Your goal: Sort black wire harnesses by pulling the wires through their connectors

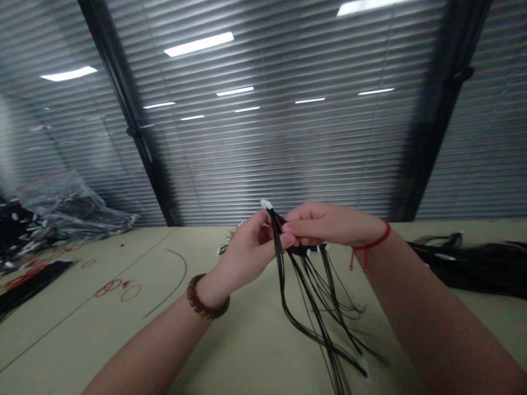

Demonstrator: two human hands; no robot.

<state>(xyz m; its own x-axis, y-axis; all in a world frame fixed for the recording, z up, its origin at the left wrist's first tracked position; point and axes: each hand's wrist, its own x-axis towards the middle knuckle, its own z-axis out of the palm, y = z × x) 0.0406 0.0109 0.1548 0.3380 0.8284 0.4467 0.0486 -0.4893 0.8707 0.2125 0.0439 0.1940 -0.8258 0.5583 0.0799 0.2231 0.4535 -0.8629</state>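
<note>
On my feed, the left hand [247, 255] and the right hand [333, 222] meet with fingertips pinched around the upper part of the black cable bundle [282, 280], though I can't tell how firmly the right one grips. The white connector [266, 204] pokes up just past the left fingers, so I read the left hand as nearer that end. From there the bundle's long axis drops between the hands, bending back toward me and rightward, above the counter [242, 351].

Pale green table [156, 340]: L side, rubber bands [108, 288], clear plastic bag [72, 206], single curved wire [185, 269]; R side, blk cable bundle [473, 266].
</note>
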